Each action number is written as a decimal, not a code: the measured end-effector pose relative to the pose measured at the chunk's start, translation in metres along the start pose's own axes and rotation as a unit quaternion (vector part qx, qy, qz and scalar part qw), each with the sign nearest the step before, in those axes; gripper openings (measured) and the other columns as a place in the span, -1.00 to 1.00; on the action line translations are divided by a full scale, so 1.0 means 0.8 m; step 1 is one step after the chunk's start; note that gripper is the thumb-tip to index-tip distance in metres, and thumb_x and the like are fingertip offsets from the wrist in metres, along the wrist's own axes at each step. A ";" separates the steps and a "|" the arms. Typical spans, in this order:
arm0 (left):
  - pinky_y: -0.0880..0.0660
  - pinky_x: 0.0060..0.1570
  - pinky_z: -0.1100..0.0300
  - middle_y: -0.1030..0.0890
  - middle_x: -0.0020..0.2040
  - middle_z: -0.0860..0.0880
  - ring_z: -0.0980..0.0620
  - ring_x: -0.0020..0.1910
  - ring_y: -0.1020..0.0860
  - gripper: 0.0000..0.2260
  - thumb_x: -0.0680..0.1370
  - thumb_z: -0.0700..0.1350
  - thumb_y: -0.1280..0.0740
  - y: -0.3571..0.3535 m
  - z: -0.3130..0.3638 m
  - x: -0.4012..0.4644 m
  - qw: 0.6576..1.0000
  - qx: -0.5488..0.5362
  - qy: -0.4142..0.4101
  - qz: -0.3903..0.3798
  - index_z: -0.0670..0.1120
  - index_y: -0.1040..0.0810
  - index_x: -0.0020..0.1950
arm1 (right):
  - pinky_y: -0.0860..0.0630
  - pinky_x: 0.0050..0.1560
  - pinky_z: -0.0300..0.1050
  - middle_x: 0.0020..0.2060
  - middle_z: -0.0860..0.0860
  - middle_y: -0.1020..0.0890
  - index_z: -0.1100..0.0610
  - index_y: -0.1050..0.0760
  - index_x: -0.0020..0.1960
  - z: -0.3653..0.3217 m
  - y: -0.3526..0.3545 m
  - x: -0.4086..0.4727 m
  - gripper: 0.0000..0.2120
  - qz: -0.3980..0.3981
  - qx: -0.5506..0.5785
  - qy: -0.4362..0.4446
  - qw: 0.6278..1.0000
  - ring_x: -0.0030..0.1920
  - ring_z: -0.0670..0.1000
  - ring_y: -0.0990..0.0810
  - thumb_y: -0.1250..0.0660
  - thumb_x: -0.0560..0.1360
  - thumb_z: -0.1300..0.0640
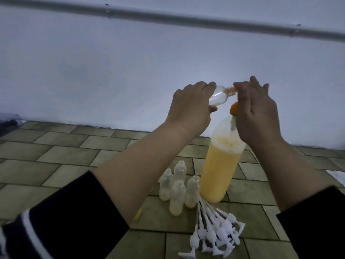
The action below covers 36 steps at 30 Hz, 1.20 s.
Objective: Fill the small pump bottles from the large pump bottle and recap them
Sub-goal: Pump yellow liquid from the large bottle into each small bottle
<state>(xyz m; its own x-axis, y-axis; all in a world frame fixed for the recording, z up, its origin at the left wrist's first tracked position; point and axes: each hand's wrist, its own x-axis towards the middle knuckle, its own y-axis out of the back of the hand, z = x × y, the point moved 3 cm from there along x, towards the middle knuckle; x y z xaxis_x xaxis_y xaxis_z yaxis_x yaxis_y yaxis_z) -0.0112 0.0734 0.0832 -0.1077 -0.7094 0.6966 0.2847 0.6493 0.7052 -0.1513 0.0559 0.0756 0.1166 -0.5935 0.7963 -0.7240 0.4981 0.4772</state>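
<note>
**Refill in progress: one small bottle at the spout**

Left hand [188,107]: grips a tilted small bottle [87,96], mouth held to the pump spout.
Right hand [255,113]: fingers loosely curved over the pump head [233,108] of the large bottle [220,169], apparently pressing; contact is hidden.
Four small bottles [177,189]: upright on the tiled floor [56,165], uncapped, each holding only a little liquid.
White pump caps [214,232]: heaped beside them; none refitted.
</note>
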 end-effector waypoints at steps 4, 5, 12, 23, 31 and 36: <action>-0.27 0.09 0.11 -0.46 0.30 0.00 -0.06 0.20 -0.43 -0.56 0.58 -0.07 -0.26 -0.001 0.008 0.002 1.000 -0.006 -0.003 0.019 -0.04 -0.29 0.44 | 0.13 0.40 -0.34 0.24 0.05 -0.51 0.18 -0.45 0.25 0.005 -0.003 -0.006 -0.54 0.047 -0.009 -0.005 0.999 0.47 0.04 -0.20 0.09 0.64 -0.03; -0.27 0.10 0.11 -0.46 0.31 0.00 -0.05 0.21 -0.43 -0.56 0.58 -0.07 -0.26 -0.005 0.008 0.000 1.000 -0.008 -0.002 0.018 -0.04 -0.28 0.45 | 0.11 0.41 -0.34 0.22 0.05 -0.52 0.19 -0.45 0.25 0.009 -0.008 -0.010 -0.55 0.058 -0.008 -0.009 0.998 0.46 0.05 -0.22 0.08 0.64 -0.02; -0.27 0.12 0.12 -0.45 0.33 0.02 -0.04 0.22 -0.42 -0.55 0.57 -0.08 -0.27 -0.013 0.003 -0.007 1.000 -0.010 0.002 0.006 -0.04 -0.28 0.45 | 0.13 0.39 -0.37 0.22 0.09 -0.54 0.19 -0.49 0.20 0.006 -0.015 -0.016 -0.57 0.054 -0.006 -0.012 0.998 0.46 0.02 -0.22 0.08 0.65 0.03; -0.26 0.16 0.11 -0.44 0.35 0.01 -0.04 0.25 -0.40 -0.54 0.57 -0.08 -0.27 -0.018 0.009 -0.008 1.000 -0.020 0.001 -0.005 -0.04 -0.28 0.46 | 0.05 0.46 -0.23 0.20 0.09 -0.54 0.23 -0.47 0.24 0.019 -0.022 -0.021 -0.52 0.089 0.000 -0.020 0.996 0.44 0.07 -0.27 0.10 0.62 -0.01; -0.29 0.16 0.07 -0.47 0.31 0.02 -0.05 0.23 -0.42 -0.56 0.56 -0.05 -0.29 0.006 0.008 0.004 1.000 -0.022 0.004 0.001 -0.02 -0.32 0.43 | 0.19 0.35 -0.49 0.25 0.10 -0.53 0.21 -0.50 0.21 0.005 -0.001 -0.004 -0.55 0.068 -0.008 0.015 0.998 0.44 0.03 -0.23 0.09 0.65 0.02; -0.27 0.21 0.09 -0.47 0.32 0.03 -0.03 0.26 -0.40 -0.57 0.56 -0.08 -0.30 -0.002 0.011 -0.004 0.998 -0.057 0.017 0.000 -0.01 -0.34 0.42 | 0.09 0.46 -0.27 0.18 0.09 -0.56 0.25 -0.49 0.21 0.012 -0.013 -0.015 -0.52 0.116 0.011 0.004 0.993 0.44 0.08 -0.28 0.10 0.62 0.03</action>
<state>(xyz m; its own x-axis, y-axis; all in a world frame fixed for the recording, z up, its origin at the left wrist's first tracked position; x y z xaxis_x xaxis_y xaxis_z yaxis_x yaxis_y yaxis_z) -0.0195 0.0773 0.0808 -0.0753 -0.7194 0.6905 0.3912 0.6157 0.6841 -0.1520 0.0517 0.0574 -0.0494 -0.4596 0.8868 -0.7468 0.6066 0.2727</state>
